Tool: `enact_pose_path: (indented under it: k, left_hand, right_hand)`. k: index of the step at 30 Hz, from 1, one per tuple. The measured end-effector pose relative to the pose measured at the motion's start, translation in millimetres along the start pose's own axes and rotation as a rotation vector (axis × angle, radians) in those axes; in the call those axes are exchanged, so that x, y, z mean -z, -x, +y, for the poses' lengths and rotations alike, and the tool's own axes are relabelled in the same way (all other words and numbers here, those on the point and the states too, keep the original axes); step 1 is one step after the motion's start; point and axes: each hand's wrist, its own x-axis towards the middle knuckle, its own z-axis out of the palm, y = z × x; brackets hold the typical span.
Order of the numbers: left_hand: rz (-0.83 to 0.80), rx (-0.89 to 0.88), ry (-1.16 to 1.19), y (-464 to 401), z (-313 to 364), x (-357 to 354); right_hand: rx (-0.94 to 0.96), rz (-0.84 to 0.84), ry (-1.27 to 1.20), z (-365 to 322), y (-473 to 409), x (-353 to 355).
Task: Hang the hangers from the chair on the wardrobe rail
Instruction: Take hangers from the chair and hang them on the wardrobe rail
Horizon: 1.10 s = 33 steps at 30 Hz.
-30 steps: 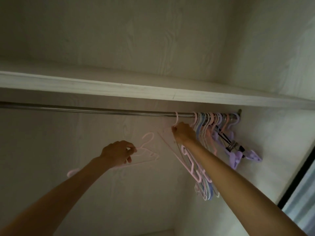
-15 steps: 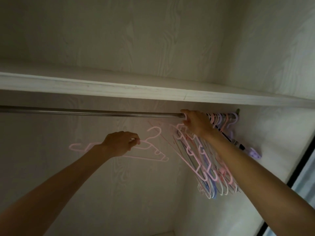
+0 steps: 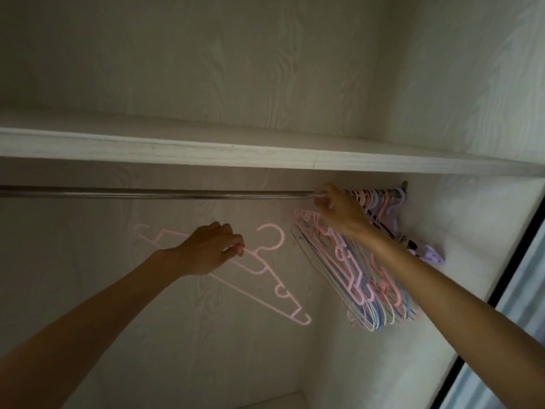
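From the head view, the right hand (image 3: 339, 212) is up at the rail (image 3: 153, 193), its fingers curled round the hook of a hanger at the near end of the bunch (image 3: 362, 278), seating or pushing it along the rail; whether the thumb also touches the rail cannot be told. The bunch hangs just below and to the right of that hand, packed against the rail's right end, pink, white and blue frames swung outward at a slant, with lilac clip hangers (image 3: 427, 255) beyond the wrist. The left hand (image 3: 212, 249) is lower and to the left, well apart from the right, its fingers closed on the neck of a single pink hanger (image 3: 265, 273), which lies tilted, its hook pointing up just right of the knuckles and its far shoulder dropping down and right. That hook is below the rail and not touching it. Above both hands runs the shelf (image 3: 265, 154). The step in hand looks to be the settling of one hanger among those already hung, with the next hanger held ready. The chair is out of sight, so how many remain cannot be told. The next move likely calls for lifting the left hand's hanger, turning its hook upright and open toward the rail, and dropping it over the bare rail just left of the right hand, then sliding it against the bunch without snagging the slanted frames.
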Motion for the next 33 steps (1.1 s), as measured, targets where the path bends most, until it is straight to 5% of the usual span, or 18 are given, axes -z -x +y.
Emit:
enact_pose_path:
  k: [2,4,6,11,16,21,33]
  left_hand:
    - [0.039,-0.031,0.092,-1,5,-4]
    - [0.086,-0.061,0.160,-6,13,-9]
    - [0.119,-0.085,0.210,-13,24,-10]
    - [0.252,-0.167,0.195,-27,38,-3]
    - [0.583,-0.023,0.012,-49,32,21]
    - [0.357,0.213,-0.213,-61,17,16]
    - [0.363,0.240,-0.171,-59,15,13]
  right_hand:
    - [-0.028,-0.312,-0.243,-23,23,-3]
    - [-0.007,-0.676,-0.205,-38,48,-5]
    - [0.027,-0.772,-0.100,-38,69,-15]
    - [-0.091,-0.435,-0.251,-20,91,-36]
    - [-0.080,-0.267,0.018,-16,82,-17]
    - [-0.179,-0.255,0.253,-25,36,-13]
    - [-0.262,-0.211,0.376,-12,2,-68]
